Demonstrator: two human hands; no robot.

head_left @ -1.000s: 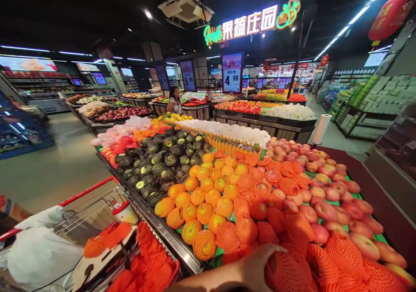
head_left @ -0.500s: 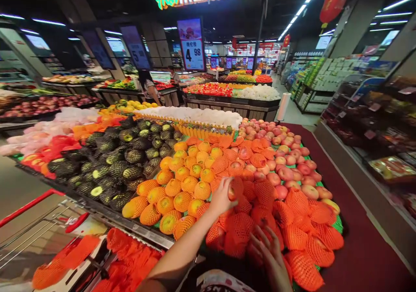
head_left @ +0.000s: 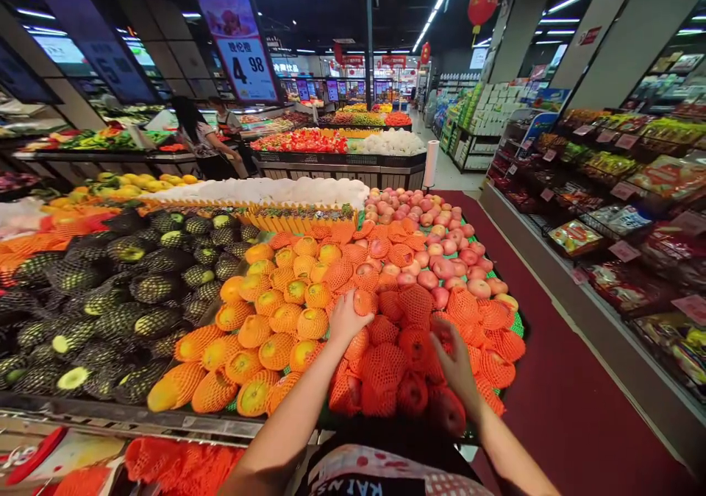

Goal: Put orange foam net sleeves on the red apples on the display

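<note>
My left hand (head_left: 347,322) is closed round an apple (head_left: 364,302) in an orange foam net, low over the fruit pile. My right hand (head_left: 455,363) hovers by the near right part of the pile, fingers apart and curved, its fingertips close to the netted apples; I see nothing in it. Between my hands lie several apples in red-orange foam nets (head_left: 384,371). Nearest my body a darker red apple (head_left: 446,408) shows beside my right wrist. Bare apples (head_left: 443,268) fill the far right of the stand.
Netted oranges (head_left: 270,302) lie left of the apples, with dark-netted green fruit (head_left: 154,288) farther left. Loose red foam nets (head_left: 176,463) are heaped at lower left. Packaged-goods shelves (head_left: 623,209) line the right. A person (head_left: 198,135) stands beyond the stand.
The view has swung to the right. My left hand still grips its netted apple. My right hand has moved forward, from the near edge to farther over the netted apples.
</note>
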